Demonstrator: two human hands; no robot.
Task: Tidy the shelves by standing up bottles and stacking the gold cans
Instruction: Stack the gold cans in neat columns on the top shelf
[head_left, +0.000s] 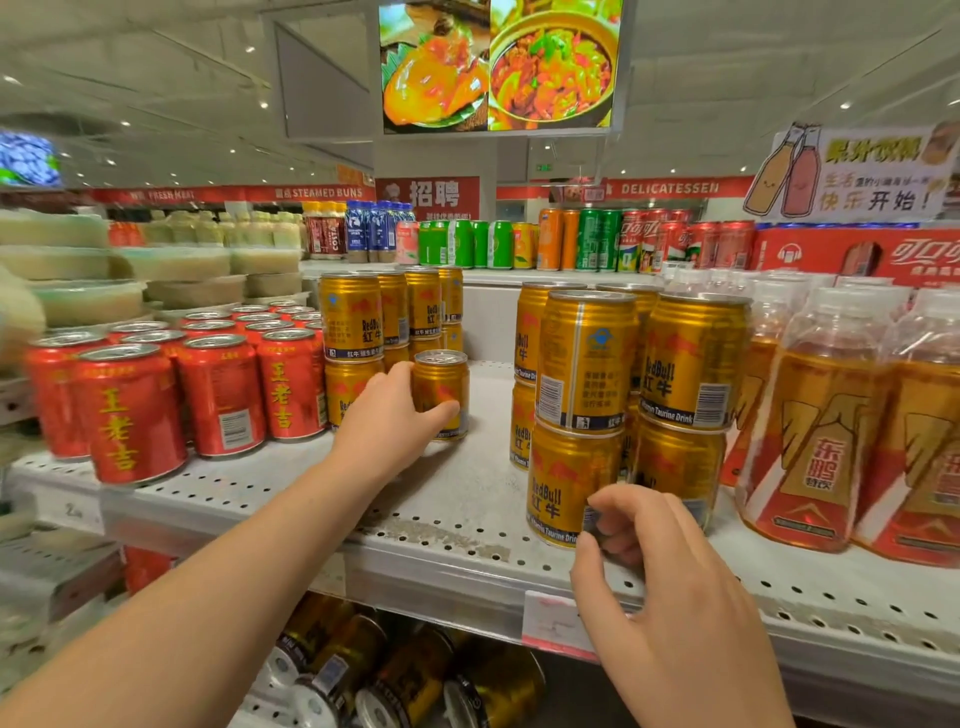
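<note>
Left grip curls round the side of a lone upright gold can on the perforated shelf, just beside the left stack. Right grip curls at the base of the right stack; whether it holds anything, I cannot tell. The cans are probably hefty, rigid and slick, so mid-wall is the likely best hold. Bare shelf lies between the stacks.

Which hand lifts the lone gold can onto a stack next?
Left: the left hand grips the lone gold can; the right hand sits by the right stack, away from it.
</note>
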